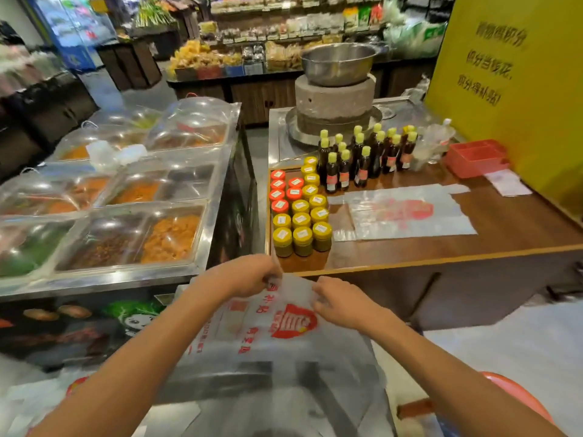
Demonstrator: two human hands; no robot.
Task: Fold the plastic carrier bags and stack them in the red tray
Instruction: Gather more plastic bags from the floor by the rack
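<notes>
I hold a translucent plastic carrier bag (277, 335) with red print in front of me, below the table's front edge. My left hand (249, 275) pinches its top edge on the left, and my right hand (337, 299) pinches the top edge on the right. Another carrier bag (407, 212) lies flat on the brown wooden table (504, 228). The red tray (476, 157) stands at the table's far right, beside the yellow board; I see no bag in it.
Rows of yellow- and red-lidded jars (298, 206) and dark bottles (362, 156) fill the table's left part. A stone mill with a steel bowl (337, 83) stands behind. A covered food counter (120, 197) is at left. A white slip (508, 182) lies near the tray.
</notes>
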